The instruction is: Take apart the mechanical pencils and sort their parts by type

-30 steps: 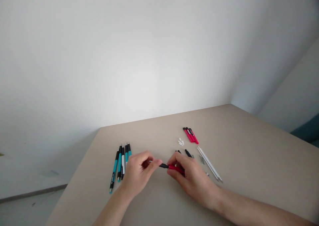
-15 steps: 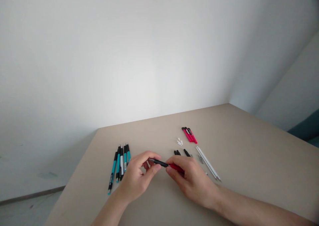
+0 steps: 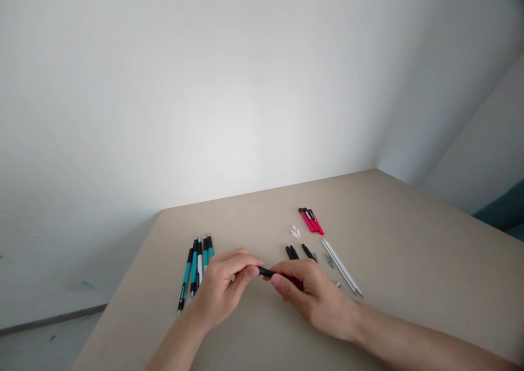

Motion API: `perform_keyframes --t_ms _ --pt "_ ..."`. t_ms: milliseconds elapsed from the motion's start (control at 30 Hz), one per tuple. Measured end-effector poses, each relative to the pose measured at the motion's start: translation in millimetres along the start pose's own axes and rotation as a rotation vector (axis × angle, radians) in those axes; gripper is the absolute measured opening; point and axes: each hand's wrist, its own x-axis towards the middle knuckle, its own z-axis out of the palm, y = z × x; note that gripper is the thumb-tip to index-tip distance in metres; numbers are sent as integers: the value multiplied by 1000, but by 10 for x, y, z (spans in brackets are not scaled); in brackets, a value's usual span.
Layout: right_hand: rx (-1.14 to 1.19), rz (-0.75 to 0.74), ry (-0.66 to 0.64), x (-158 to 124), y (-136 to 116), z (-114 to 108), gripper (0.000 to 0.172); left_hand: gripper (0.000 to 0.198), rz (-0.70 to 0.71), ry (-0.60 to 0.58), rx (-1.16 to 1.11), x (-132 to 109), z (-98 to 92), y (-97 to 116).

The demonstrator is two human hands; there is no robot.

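Between my two hands lies a pen (image 3: 266, 272), its black grip section showing in the gap. My left hand (image 3: 227, 283) pinches its left end, and the fingertips cover the tip. My right hand (image 3: 311, 294) is closed round the other end, hiding most of the red barrel. Left of my left hand is a row of several assembled pens (image 3: 187, 275), mostly teal and black, one white. Just beyond my right hand lie black grip pieces (image 3: 309, 252) and small metal springs (image 3: 329, 260).
Red pen barrels (image 3: 311, 221) with black clips lie toward the back of the table (image 3: 245, 218). Small white plastic pieces (image 3: 295, 232) sit near them. White refills (image 3: 341, 267) lie to the right of the springs. A wall (image 3: 245, 87) rises behind the table.
My left fingers have slid right along the pen and now cover its tip, which showed before. My right hand has closed further over the red barrel.
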Motion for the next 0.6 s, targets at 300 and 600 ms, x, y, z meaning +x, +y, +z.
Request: perform_keyframes --t_ms 300,600 --pt "4 -37 9 -2 -39 -10 41 34 -52 -75 169 -44 42 19" --pt "-233 -151 83 -55 -5 -16 32 46 -286 -47 -11 -35 182 80"
